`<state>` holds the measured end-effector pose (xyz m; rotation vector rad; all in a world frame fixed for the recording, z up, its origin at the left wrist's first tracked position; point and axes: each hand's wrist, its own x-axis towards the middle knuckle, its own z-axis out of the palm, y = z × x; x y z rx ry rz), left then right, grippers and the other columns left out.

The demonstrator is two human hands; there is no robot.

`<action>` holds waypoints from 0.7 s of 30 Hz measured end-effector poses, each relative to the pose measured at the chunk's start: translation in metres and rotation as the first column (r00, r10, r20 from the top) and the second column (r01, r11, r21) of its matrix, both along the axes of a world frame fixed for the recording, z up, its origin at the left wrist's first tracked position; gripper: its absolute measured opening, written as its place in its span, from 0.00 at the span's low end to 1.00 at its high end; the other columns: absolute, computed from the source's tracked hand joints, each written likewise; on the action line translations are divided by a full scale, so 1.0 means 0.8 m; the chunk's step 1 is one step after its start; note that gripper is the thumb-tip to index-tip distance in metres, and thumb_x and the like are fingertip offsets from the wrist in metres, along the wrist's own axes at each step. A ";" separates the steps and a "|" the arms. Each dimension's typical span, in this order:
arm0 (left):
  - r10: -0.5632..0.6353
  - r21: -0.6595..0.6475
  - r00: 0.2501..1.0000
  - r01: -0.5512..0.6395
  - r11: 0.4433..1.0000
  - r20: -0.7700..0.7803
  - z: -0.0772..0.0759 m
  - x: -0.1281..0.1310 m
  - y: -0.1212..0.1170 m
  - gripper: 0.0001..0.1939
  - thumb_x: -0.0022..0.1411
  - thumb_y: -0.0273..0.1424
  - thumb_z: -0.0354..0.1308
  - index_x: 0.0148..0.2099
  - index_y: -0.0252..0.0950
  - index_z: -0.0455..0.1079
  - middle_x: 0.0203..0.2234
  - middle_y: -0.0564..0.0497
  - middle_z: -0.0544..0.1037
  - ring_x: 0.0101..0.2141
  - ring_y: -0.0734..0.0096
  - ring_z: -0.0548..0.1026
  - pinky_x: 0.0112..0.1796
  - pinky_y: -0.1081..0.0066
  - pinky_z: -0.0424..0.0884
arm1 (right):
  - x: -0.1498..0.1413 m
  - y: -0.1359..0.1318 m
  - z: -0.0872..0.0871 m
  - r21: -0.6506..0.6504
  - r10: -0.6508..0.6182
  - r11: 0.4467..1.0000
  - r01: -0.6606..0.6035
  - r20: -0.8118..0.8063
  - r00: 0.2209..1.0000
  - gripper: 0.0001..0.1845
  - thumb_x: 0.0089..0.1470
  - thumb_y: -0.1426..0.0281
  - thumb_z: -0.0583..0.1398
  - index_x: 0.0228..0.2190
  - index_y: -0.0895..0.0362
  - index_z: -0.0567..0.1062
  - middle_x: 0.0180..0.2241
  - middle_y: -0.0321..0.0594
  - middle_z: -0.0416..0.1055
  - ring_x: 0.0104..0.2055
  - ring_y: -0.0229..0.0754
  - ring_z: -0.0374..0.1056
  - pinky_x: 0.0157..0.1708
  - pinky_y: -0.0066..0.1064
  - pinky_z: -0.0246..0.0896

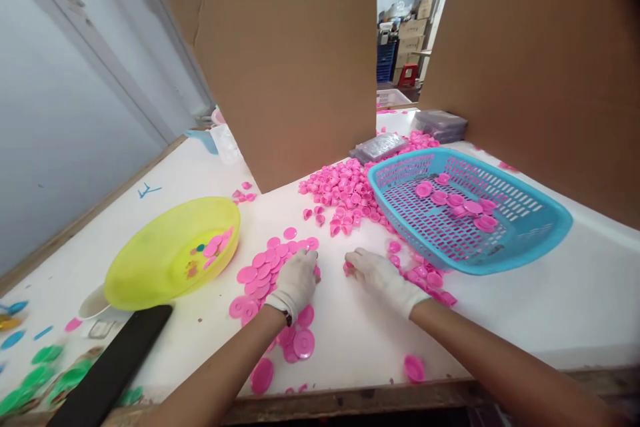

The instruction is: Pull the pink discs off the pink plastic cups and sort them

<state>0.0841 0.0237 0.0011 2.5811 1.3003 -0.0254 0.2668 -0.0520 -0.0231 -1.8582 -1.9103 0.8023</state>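
Note:
My left hand (pixel 296 280), in a white glove, is closed over the right side of a spread of flat pink plastic discs (pixel 263 273). A bit of pink shows at its fingertips; its exact shape is hidden. Across a narrow gap, my right hand (pixel 377 275), also gloved, pinches a small pink plastic cup (pixel 349 268) just above the white table (pixel 350 340). Beyond both hands lies a heap of small pink cups (pixel 345 187). More pink pieces (pixel 425 275) lie beside my right hand.
A blue plastic basket (pixel 525 240) with several pink pieces stands at right. At left sits a yellow bowl (pixel 150 253) holding pink discs, near a black flat object (pixel 115 367) and green pieces (pixel 35 377). Cardboard sheets (pixel 295 67) rise behind. Clear plastic packs (pixel 380 147) rest by the heap.

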 end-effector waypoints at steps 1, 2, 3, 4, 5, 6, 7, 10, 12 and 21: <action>0.012 -0.012 1.000 -0.011 1.000 0.026 0.001 -0.003 -0.002 0.09 0.55 0.22 0.54 0.41 0.33 0.69 0.36 0.45 0.73 0.34 0.66 0.72 0.35 0.69 0.66 | -0.004 -0.009 -0.002 0.012 -0.006 1.000 0.006 -0.005 1.000 0.10 0.58 0.71 0.56 0.42 0.55 0.71 0.45 0.44 0.69 0.46 0.42 0.66 0.46 0.36 0.63; 0.016 -0.021 0.999 -0.015 1.000 0.049 0.002 -0.005 -0.004 0.08 0.56 0.22 0.53 0.39 0.34 0.69 0.35 0.47 0.73 0.34 0.68 0.71 0.34 0.70 0.66 | -0.007 -0.016 -0.003 0.034 -0.030 0.999 0.030 -0.011 0.999 0.10 0.56 0.73 0.56 0.42 0.56 0.71 0.43 0.44 0.70 0.45 0.43 0.66 0.45 0.35 0.63; 0.010 -0.028 0.996 -0.007 1.000 0.086 0.004 -0.007 -0.007 0.07 0.57 0.22 0.52 0.37 0.35 0.69 0.34 0.49 0.73 0.34 0.70 0.71 0.34 0.72 0.66 | -0.009 -0.020 -0.002 0.048 -0.066 0.997 0.068 -0.039 0.997 0.11 0.56 0.74 0.55 0.41 0.56 0.71 0.41 0.44 0.70 0.43 0.42 0.67 0.43 0.33 0.63; -0.009 -0.030 0.989 0.014 0.999 0.145 0.007 -0.007 -0.010 0.07 0.58 0.21 0.50 0.36 0.35 0.68 0.33 0.50 0.73 0.34 0.72 0.71 0.35 0.73 0.66 | -0.009 -0.022 0.001 0.033 -0.115 0.992 0.119 -0.102 0.988 0.11 0.56 0.73 0.53 0.40 0.57 0.71 0.38 0.44 0.71 0.38 0.41 0.69 0.38 0.32 0.64; -0.040 -0.023 0.974 0.046 0.999 0.224 0.010 -0.007 -0.014 0.08 0.58 0.21 0.49 0.35 0.36 0.68 0.33 0.51 0.73 0.33 0.73 0.71 0.35 0.74 0.66 | -0.009 -0.022 0.006 -0.022 -0.171 0.985 0.170 -0.198 0.965 0.10 0.56 0.71 0.52 0.39 0.58 0.70 0.36 0.42 0.71 0.32 0.38 0.69 0.32 0.30 0.64; -0.082 -0.010 0.945 0.089 0.996 0.315 0.013 -0.005 -0.018 0.09 0.58 0.20 0.49 0.34 0.36 0.68 0.32 0.51 0.73 0.33 0.74 0.70 0.35 0.74 0.66 | -0.008 -0.021 0.013 -0.114 -0.226 0.973 0.200 -0.320 0.920 0.10 0.57 0.70 0.50 0.37 0.58 0.69 0.32 0.40 0.72 0.26 0.36 0.68 0.25 0.28 0.62; -0.133 0.009 0.904 0.142 0.990 0.407 0.016 -0.003 -0.023 0.09 0.58 0.20 0.48 0.33 0.36 0.68 0.32 0.51 0.72 0.33 0.74 0.70 0.36 0.74 0.66 | -0.007 -0.019 0.021 -0.219 -0.270 0.957 0.188 -0.446 0.853 0.10 0.57 0.68 0.49 0.35 0.58 0.69 0.30 0.38 0.71 0.21 0.33 0.65 0.20 0.25 0.58; -0.247 0.047 0.779 0.270 0.962 0.576 0.022 0.007 -0.037 0.11 0.58 0.19 0.47 0.33 0.36 0.68 0.33 0.50 0.71 0.34 0.72 0.69 0.37 0.72 0.67 | -0.004 -0.013 0.039 -0.377 -0.312 0.924 0.062 -0.652 0.691 0.07 0.54 0.67 0.53 0.31 0.58 0.66 0.25 0.33 0.69 0.17 0.29 0.63 0.14 0.21 0.53; -0.160 -0.023 0.766 0.223 0.975 0.623 0.020 0.013 -0.044 0.12 0.57 0.19 0.47 0.36 0.36 0.68 0.34 0.49 0.71 0.35 0.71 0.70 0.38 0.71 0.68 | -0.003 -0.010 0.041 -0.380 -0.325 0.921 0.086 -0.630 0.705 0.04 0.52 0.69 0.55 0.30 0.57 0.66 0.22 0.31 0.67 0.17 0.29 0.63 0.15 0.19 0.54; 0.617 -0.878 0.707 0.014 0.478 0.347 -0.025 0.033 -0.035 0.11 0.55 0.31 0.60 0.31 0.34 0.60 0.13 0.56 0.69 0.14 0.75 0.68 0.17 0.74 0.67 | -0.004 0.001 -0.003 -0.463 -0.365 0.878 0.118 -0.491 0.791 0.02 0.53 0.73 0.56 0.29 0.57 0.64 0.16 0.28 0.66 0.13 0.30 0.63 0.13 0.18 0.53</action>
